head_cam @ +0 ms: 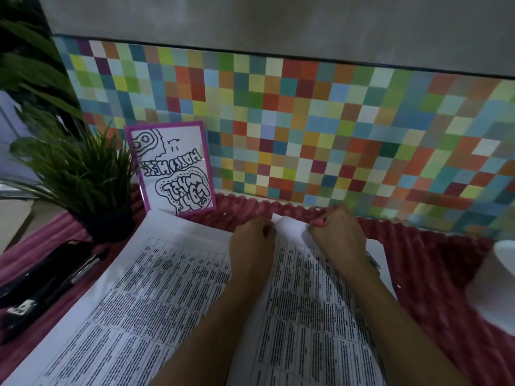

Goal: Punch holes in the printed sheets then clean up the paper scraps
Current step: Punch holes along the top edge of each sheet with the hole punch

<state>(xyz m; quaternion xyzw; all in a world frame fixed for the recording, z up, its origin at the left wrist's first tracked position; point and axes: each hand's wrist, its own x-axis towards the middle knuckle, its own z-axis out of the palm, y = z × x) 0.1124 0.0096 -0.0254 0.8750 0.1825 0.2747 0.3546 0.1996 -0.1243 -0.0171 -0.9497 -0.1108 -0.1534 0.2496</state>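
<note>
— Anything crowding the paper?

— Plenty on the left: long black stapler-like tool (36,277) and slim black pen (83,267) side by side on the dark red ribbed plush cloth (434,274), just beside the near-left paper edge. Behind those, green plastic grass plant in a black pot (83,174), just beside the far-left corner. On the right, white rounded cylinder (498,282), cut off by the frame, apart from the paper.

— And the task's own thing?

— White printed sheets with ruled tables of dense black text (167,302), spread overlapping across the near middle of the cloth. At the far edge, left hand (252,246) and right hand (338,235) side by side, fingers curled tight, pinching the top sheet, bulged up between them. Something pink at the right fingertips; cannot tell what.

— Any writing to read?

— Table text too small and blurred. Pink-framed white card with fat black doodle lettering (172,168) leaning on the multicoloured checkered wall panel (306,121), letters upside down, not legible for certain.

— Room to move?

— Narrow strip of bare cloth between the far paper edge and the panel. Wider bare cloth to the right, up to the cylinder, one tiny pale speck (399,286) lying there. Left side hemmed in by tool, pen and pot.
</note>
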